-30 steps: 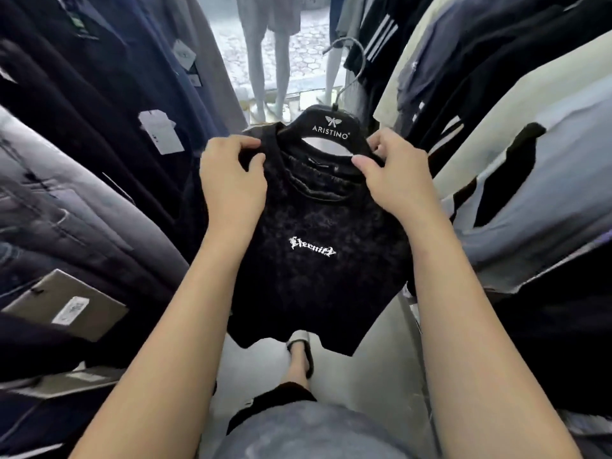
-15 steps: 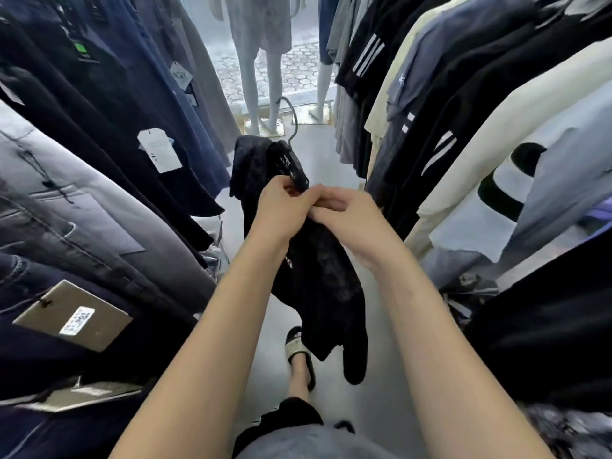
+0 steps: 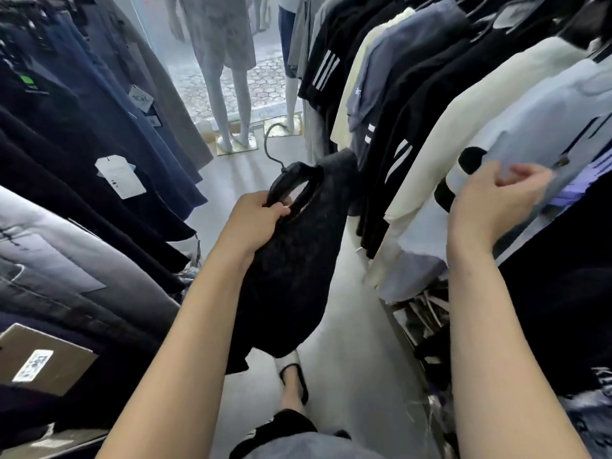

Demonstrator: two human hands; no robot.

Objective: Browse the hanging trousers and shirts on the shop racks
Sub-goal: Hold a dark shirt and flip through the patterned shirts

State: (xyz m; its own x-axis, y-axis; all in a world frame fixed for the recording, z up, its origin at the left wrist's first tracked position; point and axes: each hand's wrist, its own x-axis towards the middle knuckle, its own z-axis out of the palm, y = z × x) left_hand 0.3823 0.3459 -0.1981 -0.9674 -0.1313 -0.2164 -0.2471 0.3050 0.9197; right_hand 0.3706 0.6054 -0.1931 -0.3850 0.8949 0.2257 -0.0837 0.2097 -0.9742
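My left hand (image 3: 256,215) grips a black T-shirt (image 3: 291,270) by the shoulder of its black hanger (image 3: 284,180), holding it edge-on over the aisle. The shirt hangs down below my fist, and the hanger's hook points away from me. My right hand (image 3: 493,200) is on the right rack, its fingers curled into the fabric of a pale blue shirt (image 3: 536,127). Beside that shirt hang a cream shirt (image 3: 463,120) and black shirts with white stripes (image 3: 390,134). Dark trousers (image 3: 82,154) hang along the left rack.
White and brown price tags (image 3: 121,177) dangle from the trousers on the left. Mannequins (image 3: 228,77) on gold bases stand at the shop front ahead. A narrow grey floor aisle (image 3: 344,313) runs between the racks; my sandalled foot (image 3: 293,376) is on it.
I had the black T-shirt spread between both hands, then turned it edge-on. Now my right hand has left it and moved to the pale blue shirt on the right rack.
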